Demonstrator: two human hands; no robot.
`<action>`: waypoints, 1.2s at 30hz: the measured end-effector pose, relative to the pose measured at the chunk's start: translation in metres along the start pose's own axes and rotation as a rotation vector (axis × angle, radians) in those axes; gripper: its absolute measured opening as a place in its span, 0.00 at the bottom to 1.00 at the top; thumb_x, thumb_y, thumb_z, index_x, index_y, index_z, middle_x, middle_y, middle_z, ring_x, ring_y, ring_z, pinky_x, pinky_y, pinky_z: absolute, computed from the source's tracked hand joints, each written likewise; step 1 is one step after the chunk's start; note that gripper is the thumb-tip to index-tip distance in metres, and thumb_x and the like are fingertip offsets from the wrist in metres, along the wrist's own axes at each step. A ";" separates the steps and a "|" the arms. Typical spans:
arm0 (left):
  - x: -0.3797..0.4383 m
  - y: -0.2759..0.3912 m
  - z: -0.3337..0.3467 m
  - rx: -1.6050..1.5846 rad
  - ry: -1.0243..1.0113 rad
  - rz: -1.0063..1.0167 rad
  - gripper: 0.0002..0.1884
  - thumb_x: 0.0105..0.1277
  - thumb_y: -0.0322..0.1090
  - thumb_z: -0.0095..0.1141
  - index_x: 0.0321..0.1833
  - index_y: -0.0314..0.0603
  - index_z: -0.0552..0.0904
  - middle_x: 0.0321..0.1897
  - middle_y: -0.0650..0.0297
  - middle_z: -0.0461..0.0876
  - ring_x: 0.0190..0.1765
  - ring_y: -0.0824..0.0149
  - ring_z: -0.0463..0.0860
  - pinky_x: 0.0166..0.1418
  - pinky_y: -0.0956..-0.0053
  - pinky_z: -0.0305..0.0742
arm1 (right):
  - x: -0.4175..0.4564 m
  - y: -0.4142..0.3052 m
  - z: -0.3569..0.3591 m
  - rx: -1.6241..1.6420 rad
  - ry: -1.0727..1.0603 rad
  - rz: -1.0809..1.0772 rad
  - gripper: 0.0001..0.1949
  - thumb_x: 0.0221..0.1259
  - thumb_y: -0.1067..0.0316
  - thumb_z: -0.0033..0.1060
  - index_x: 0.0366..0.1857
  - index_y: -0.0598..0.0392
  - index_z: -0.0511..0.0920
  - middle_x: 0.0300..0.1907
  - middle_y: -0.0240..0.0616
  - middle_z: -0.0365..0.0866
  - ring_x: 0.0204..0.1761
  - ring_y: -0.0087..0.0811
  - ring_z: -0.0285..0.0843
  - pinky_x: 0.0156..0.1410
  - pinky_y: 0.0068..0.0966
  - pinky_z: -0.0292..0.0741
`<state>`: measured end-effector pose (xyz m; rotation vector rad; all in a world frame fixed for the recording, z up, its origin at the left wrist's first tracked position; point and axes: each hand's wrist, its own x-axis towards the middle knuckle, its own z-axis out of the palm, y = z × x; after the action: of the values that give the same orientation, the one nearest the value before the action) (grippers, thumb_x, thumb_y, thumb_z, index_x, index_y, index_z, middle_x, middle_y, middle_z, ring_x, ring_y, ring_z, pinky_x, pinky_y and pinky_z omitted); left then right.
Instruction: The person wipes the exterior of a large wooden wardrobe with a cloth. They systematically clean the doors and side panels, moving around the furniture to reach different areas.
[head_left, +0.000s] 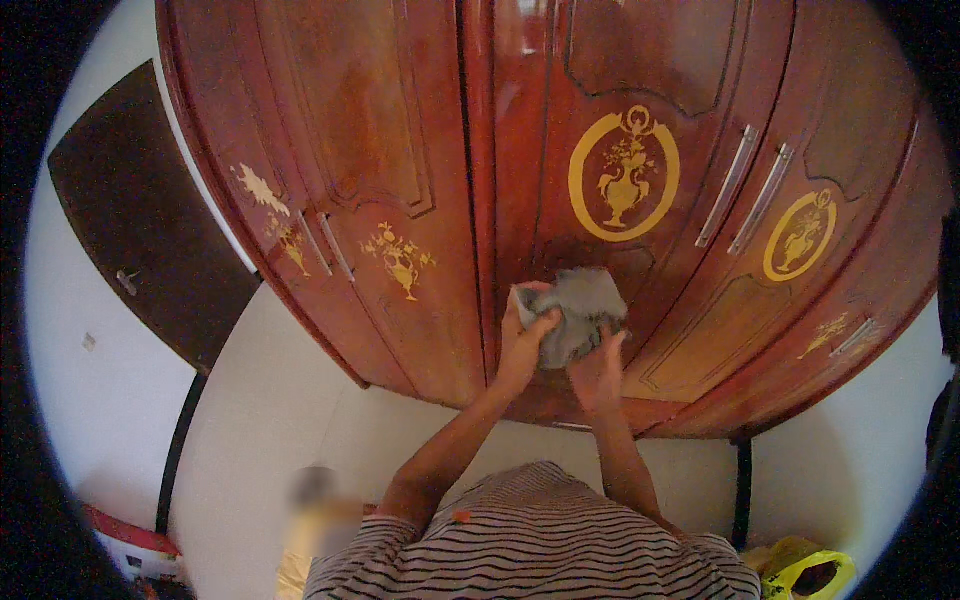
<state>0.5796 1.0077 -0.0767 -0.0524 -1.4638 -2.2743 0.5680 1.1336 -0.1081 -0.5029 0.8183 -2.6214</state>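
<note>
A crumpled grey cloth is held between my two hands in front of the wardrobe. My left hand grips its left side, with the thumb lying over the fabric. At the cloth's lower right edge, my right hand has hold of it, with part of the fingers hidden behind the fabric. Behind the cloth stands a reddish-brown wooden wardrobe with several panelled doors. A gold vase emblem in an oval ring decorates the door just above my hands. Whether the cloth touches that door I cannot tell.
Long metal handles jut from the doors right of my hands; shorter handles are on the left. A dark door stands far left. Pale floor lies below. A yellow plastic bag sits lower right, a red-and-white box lower left.
</note>
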 end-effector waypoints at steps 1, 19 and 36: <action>-0.001 0.006 0.003 0.151 -0.046 0.130 0.18 0.63 0.32 0.61 0.52 0.29 0.77 0.56 0.56 0.73 0.58 0.60 0.72 0.62 0.65 0.69 | 0.005 -0.009 0.005 -0.173 0.004 -0.072 0.31 0.74 0.50 0.54 0.74 0.51 0.58 0.71 0.37 0.65 0.71 0.39 0.66 0.72 0.38 0.68; 0.170 0.109 -0.010 1.160 0.229 1.108 0.38 0.63 0.26 0.57 0.77 0.34 0.58 0.78 0.47 0.54 0.79 0.44 0.53 0.79 0.46 0.47 | 0.174 -0.122 0.137 -2.506 -0.708 -1.691 0.27 0.51 0.52 0.71 0.57 0.46 0.81 0.72 0.32 0.66 0.73 0.36 0.59 0.69 0.56 0.58; 0.197 0.079 -0.014 1.182 0.338 1.191 0.24 0.75 0.30 0.43 0.72 0.31 0.64 0.74 0.42 0.61 0.76 0.40 0.61 0.76 0.39 0.53 | 0.345 -0.445 0.456 -2.437 0.764 -2.461 0.21 0.68 0.48 0.53 0.59 0.42 0.81 0.64 0.37 0.75 0.65 0.43 0.69 0.63 0.48 0.71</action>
<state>0.4332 0.9020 0.0364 -0.1240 -1.6556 -0.3424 0.3634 1.1168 0.5865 0.1739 -1.0140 -0.4742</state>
